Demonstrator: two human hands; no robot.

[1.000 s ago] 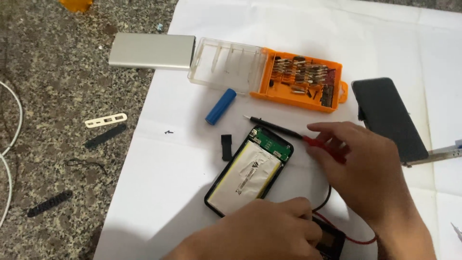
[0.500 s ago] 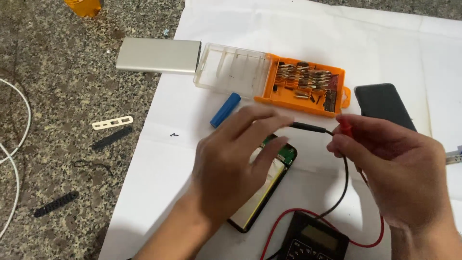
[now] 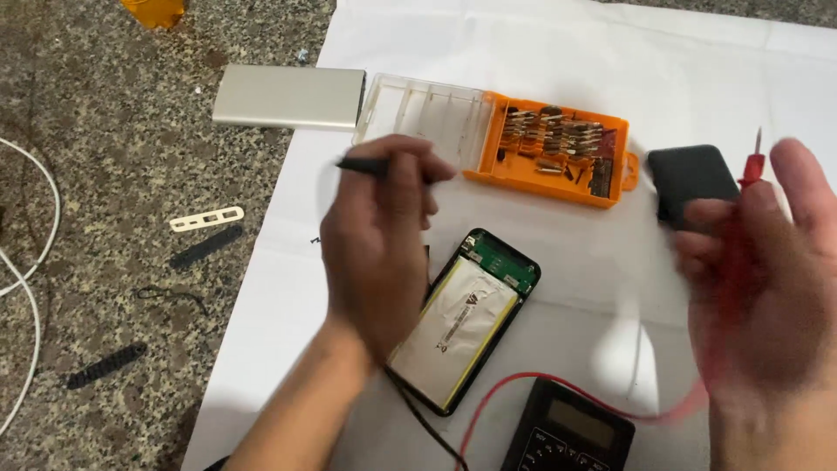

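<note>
Both hands have drawn apart since half a second ago, when they met over the opened power bank; each now lifts one meter probe.

From left to right: the silver casing (image 3: 289,97) lies off at the paper's edge, already removed; the left hand (image 3: 377,240) has its fingers clamped on the black probe (image 3: 362,164), raised above the sheet; the opened power bank (image 3: 466,331) lies flat between the hands, its flat battery and green circuit board exposed and untouched; the orange bit case (image 3: 549,148) stands open behind it; the multimeter (image 3: 571,432) sits at the near edge, leads running up; the blurred right hand (image 3: 758,288) has its fingers closed around the red probe (image 3: 751,161), tip upward. Disassembly looks finished; neither probe yet touches the board, so measuring appears still ahead.
</note>
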